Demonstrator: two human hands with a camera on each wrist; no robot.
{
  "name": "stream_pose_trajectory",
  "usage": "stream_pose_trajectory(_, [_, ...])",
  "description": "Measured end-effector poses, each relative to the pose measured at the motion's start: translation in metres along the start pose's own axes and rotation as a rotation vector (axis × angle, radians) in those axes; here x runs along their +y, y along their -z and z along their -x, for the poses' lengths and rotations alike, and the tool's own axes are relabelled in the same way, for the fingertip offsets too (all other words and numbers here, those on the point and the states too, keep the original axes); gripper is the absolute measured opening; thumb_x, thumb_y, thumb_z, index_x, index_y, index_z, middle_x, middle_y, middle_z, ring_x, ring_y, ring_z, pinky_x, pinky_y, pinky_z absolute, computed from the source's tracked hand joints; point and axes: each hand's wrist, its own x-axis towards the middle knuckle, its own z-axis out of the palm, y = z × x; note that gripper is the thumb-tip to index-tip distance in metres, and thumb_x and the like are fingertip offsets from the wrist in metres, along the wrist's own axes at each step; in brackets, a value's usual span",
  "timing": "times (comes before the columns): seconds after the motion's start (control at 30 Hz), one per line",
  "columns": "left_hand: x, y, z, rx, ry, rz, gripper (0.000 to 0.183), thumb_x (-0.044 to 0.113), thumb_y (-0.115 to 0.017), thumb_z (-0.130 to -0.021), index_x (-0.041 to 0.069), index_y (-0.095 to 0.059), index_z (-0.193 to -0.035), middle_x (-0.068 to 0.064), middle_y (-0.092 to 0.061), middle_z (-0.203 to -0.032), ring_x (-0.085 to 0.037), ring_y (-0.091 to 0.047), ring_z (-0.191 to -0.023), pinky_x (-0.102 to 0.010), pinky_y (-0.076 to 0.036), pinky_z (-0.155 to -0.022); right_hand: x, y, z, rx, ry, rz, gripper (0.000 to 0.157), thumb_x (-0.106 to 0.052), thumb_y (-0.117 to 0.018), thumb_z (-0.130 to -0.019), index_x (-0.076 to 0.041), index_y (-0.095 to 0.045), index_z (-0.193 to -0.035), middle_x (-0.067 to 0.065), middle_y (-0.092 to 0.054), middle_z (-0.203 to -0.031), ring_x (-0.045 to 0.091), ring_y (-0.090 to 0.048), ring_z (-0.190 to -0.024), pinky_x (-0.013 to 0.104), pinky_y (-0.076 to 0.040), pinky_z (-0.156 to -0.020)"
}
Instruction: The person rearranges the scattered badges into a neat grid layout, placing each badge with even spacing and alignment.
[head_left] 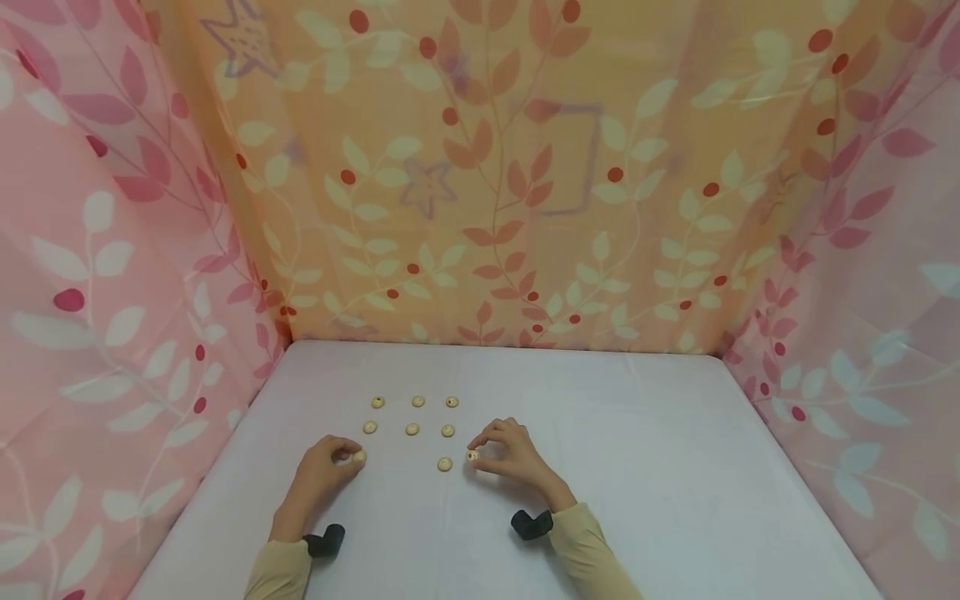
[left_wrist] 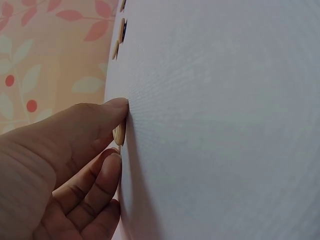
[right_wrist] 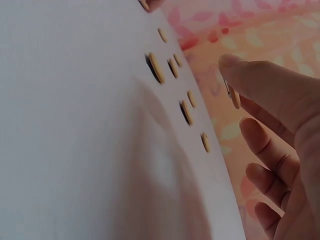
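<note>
My left hand point(head_left: 324, 469) pinches a small round wooden disc point(head_left: 359, 457) at the left of the group, low against the white table. In the left wrist view that disc point(left_wrist: 119, 134) shows edge-on between thumb and fingers. My right hand point(head_left: 513, 454) holds another wooden disc point(head_left: 472, 456) between thumb and forefinger. The right wrist view shows this disc point(right_wrist: 234, 96) raised off the table, the other fingers loosely bent. Between the hands lies a disc point(head_left: 445, 464) with a faint mark. Marks on the discs are too small to read.
Beyond the hands lie two rows of similar discs, among them a far-left one point(head_left: 378, 402) and a nearer middle one point(head_left: 412, 429). The white-covered table point(head_left: 675, 467) meets a patterned curtain point(head_left: 487, 250) at its back edge, with curtains at both sides.
</note>
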Motion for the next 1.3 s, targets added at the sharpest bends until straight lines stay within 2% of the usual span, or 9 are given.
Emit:
stream_pose_trajectory(0.27, [0.002,-0.002,0.0,-0.015,0.017,-0.004,0.024,0.022,-0.073,-0.077,0.01,-0.067,-0.098,-0.006,-0.062,-0.097,-0.023,-0.057,-0.093,-0.043,-0.043,-0.081,-0.014,-0.02,-0.011,0.043,0.042,0.049,0.023,-0.036,-0.077,-0.071,-0.027,-0.071,-0.091,-0.012,-0.06,-0.088,0.007,-0.046,-0.086,0.03,-0.029,-0.075])
stream_pose_trajectory(0.43, [0.002,-0.002,0.001,-0.012,0.012,0.003,0.025,0.021,-0.074,-0.077,0.009,-0.067,-0.097,-0.007,-0.062,-0.096,-0.024,-0.057,-0.092,-0.043,-0.043,-0.08,-0.023,-0.029,-0.017,0.058,0.038,0.043,0.024,-0.039,-0.078,-0.071,-0.027,-0.071,-0.091,-0.014,-0.061,-0.088,0.007,-0.047,-0.086,0.032,-0.03,-0.076])
stream_pose_trajectory(0.57, [0.003,0.0,0.001,-0.012,0.026,0.005,0.025,0.021,-0.073,-0.077,0.009,-0.067,-0.099,-0.007,-0.062,-0.098,-0.024,-0.057,-0.094,-0.044,-0.043,-0.082,-0.03,-0.032,-0.024,0.034,0.019,0.038,0.025,-0.037,-0.078,-0.071,-0.028,-0.07,-0.093,-0.016,-0.062,-0.09,0.005,-0.047,-0.087,0.032,-0.031,-0.08])
stream_pose_trajectory(0.87, [0.004,0.001,0.002,-0.013,0.024,-0.004,0.025,0.021,-0.073,-0.077,0.008,-0.067,-0.098,-0.007,-0.061,-0.096,-0.023,-0.056,-0.09,-0.042,-0.043,-0.079,-0.046,-0.041,-0.037,0.008,0.074,0.03,0.023,-0.036,-0.074,-0.076,-0.024,-0.07,-0.095,-0.014,-0.066,-0.088,0.007,-0.051,-0.085,0.033,-0.031,-0.081])
stream_pose_trajectory(1.03, [0.003,0.001,0.001,-0.023,0.028,0.012,0.026,0.021,-0.073,-0.078,0.008,-0.067,-0.099,-0.006,-0.061,-0.096,-0.022,-0.056,-0.091,-0.041,-0.043,-0.08,-0.048,-0.049,-0.044,-0.014,0.059,0.088,0.022,-0.038,-0.073,-0.077,-0.027,-0.07,-0.095,-0.017,-0.066,-0.089,0.003,-0.049,-0.084,0.032,-0.03,-0.085])
stream_pose_trajectory(1.3, [0.004,0.002,-0.002,-0.034,0.027,0.006,0.025,0.019,-0.073,-0.077,0.007,-0.067,-0.098,-0.006,-0.06,-0.096,-0.021,-0.056,-0.09,-0.04,-0.043,-0.08,-0.06,-0.057,-0.054,-0.038,0.034,0.175,0.022,-0.036,-0.074,-0.076,-0.025,-0.072,-0.094,-0.015,-0.067,-0.09,0.006,-0.051,-0.086,0.033,-0.03,-0.084])
